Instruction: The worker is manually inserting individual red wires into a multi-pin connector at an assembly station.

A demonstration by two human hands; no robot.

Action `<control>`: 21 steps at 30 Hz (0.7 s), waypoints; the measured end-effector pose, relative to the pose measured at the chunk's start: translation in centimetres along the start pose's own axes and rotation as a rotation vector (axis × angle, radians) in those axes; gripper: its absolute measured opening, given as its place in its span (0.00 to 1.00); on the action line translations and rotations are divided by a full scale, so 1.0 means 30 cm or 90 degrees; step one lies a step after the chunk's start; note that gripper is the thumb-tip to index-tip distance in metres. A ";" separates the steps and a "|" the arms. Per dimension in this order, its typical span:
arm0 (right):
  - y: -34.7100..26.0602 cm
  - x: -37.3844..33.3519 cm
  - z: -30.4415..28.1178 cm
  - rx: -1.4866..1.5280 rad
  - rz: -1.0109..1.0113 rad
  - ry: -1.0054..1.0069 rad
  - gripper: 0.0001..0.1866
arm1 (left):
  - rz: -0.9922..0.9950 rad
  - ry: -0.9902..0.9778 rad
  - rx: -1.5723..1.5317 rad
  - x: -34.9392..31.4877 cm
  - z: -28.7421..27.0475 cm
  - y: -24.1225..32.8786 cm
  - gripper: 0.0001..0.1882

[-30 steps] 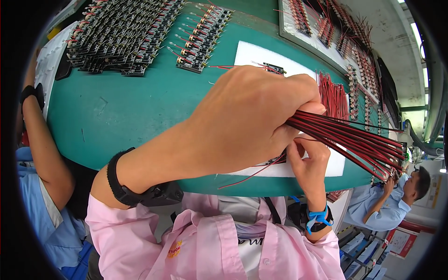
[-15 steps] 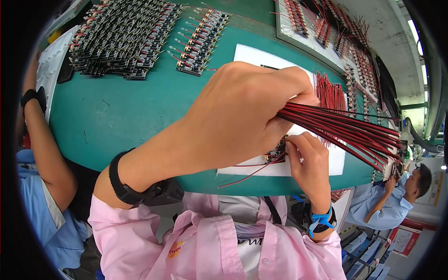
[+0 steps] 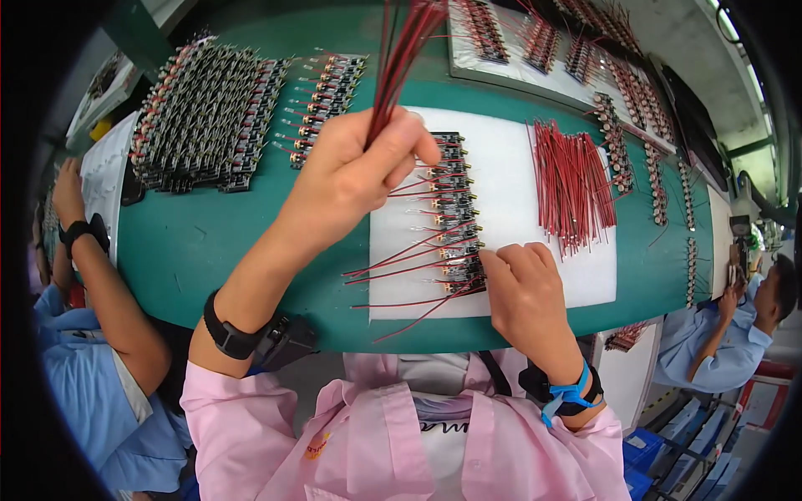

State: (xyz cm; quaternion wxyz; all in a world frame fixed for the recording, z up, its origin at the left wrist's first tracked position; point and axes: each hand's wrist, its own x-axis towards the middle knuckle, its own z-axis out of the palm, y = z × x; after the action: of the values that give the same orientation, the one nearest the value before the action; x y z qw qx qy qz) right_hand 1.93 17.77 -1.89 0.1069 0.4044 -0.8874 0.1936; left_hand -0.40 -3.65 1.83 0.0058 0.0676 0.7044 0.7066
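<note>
My left hand [image 3: 355, 171] is raised over the mat with its fingers closed round a bundle of red and black wires [image 3: 403, 58]. The bundle stands up and runs out at the top edge of the view. Below it, a strip of small circuit boards [image 3: 455, 200] lies on a white foam sheet [image 3: 510, 179]. Red wires trail leftward from the strip's nearer boards. My right hand [image 3: 526, 292] is at the strip's near right edge, fingers curled in; whatever its fingertips hold, if anything, is hidden.
A pile of loose red wires [image 3: 576, 188] lies on the foam's right. Stacked board panels [image 3: 205, 117] and another board strip [image 3: 322, 104] are at the back left of the green mat [image 3: 200, 267]. A white tray of boards [image 3: 535, 71] stands behind. Co-workers sit at both sides.
My left hand has moved left, and its wire bundle has swung from pointing right to pointing up. The board strip and wire pile are uncovered. My right hand has shifted slightly lower left.
</note>
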 end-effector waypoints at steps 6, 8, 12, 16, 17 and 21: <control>0.045 -0.004 -0.045 0.178 0.087 0.032 0.09 | -0.123 -0.084 -0.239 0.041 -0.028 0.011 0.16; 0.063 0.004 -0.072 0.264 0.130 0.054 0.06 | -0.163 -0.086 -0.343 0.053 -0.032 0.015 0.16; 0.065 0.088 -0.154 0.400 0.228 -0.017 0.04 | -0.133 0.005 -0.377 0.074 0.016 -0.003 0.17; 0.069 0.216 -0.100 0.578 0.253 -0.023 0.05 | -0.114 0.073 -0.364 0.093 0.149 0.052 0.19; 0.063 0.242 -0.080 0.590 0.263 -0.026 0.05 | -0.119 0.090 -0.363 0.095 0.164 0.060 0.20; 0.067 0.282 -0.031 0.661 0.268 -0.028 0.05 | -0.043 -0.031 -0.291 0.094 0.147 0.024 0.22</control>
State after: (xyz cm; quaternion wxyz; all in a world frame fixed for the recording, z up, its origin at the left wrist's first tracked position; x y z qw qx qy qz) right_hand -5.07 13.64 1.36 -0.1660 0.2223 -0.7392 0.6137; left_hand -2.67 1.02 2.79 0.0615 0.0577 0.5279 0.8451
